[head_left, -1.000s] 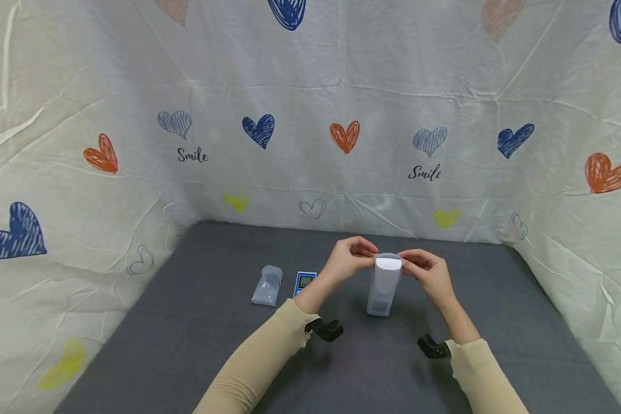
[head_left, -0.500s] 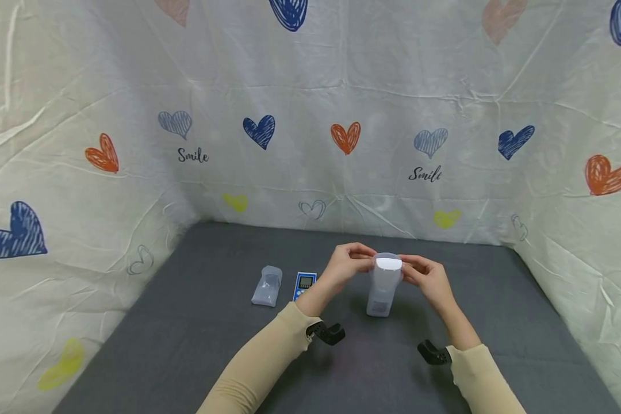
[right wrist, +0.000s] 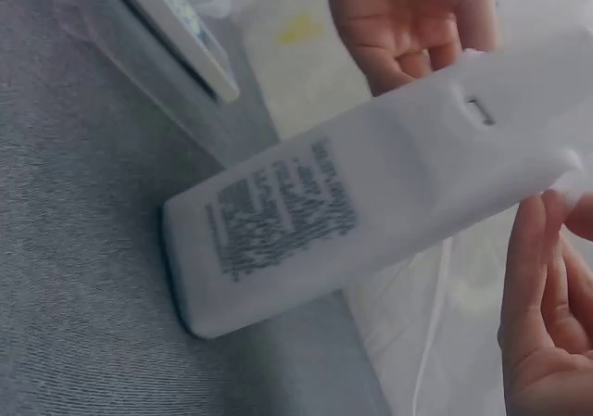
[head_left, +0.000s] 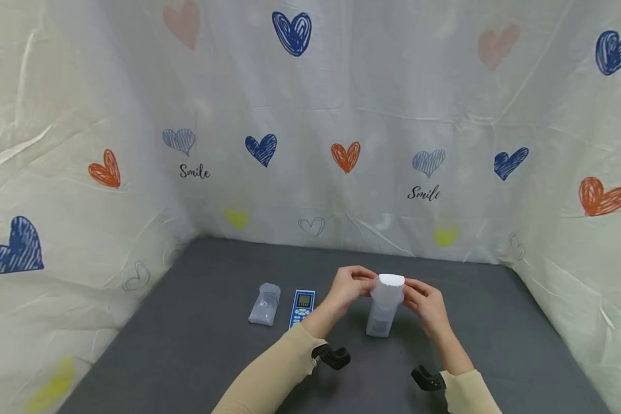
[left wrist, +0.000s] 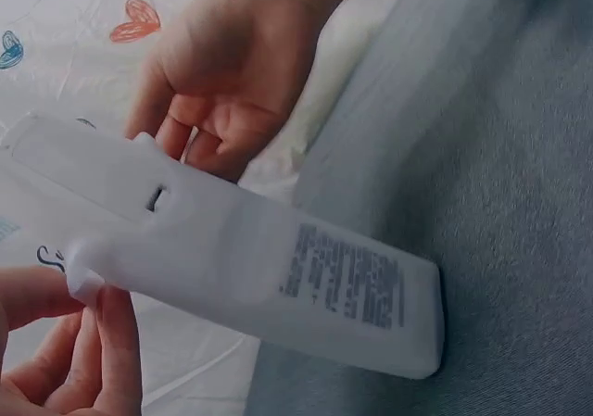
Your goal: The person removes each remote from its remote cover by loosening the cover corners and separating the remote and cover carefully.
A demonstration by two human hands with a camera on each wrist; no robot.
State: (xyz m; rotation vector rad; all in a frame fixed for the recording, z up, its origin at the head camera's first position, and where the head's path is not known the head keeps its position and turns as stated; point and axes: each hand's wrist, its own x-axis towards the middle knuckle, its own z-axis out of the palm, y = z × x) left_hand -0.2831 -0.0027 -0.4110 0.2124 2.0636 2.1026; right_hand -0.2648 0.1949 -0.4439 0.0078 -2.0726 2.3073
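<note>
A white remote control (head_left: 392, 280) stands on end, its printed back (left wrist: 343, 277) toward me, inside a translucent sleeve (head_left: 380, 322). The remote's white top end sticks out above the sleeve's edge. My left hand (head_left: 349, 288) pinches the sleeve's edge on the left between thumb and fingers; in the left wrist view the material bunches there. On the opposite side my right hand (head_left: 428, 306) pinches the same edge, also visible at the lower right of the right wrist view. The sleeve's lower end is at the dark cloth.
A second remote control with a blue face (head_left: 302, 305) lies left of my left wrist, partly hidden by the forearm. Farther left lies another translucent sleeve (head_left: 265, 305). The grey cloth table (head_left: 196, 351) is bordered by white curtains (head_left: 372, 190) printed with hearts.
The sleeve's edge, which rose behind the remote's top, now sits below it, and both hands have shifted slightly with it. The head view has tilted up, so the whole scene appears lower.
</note>
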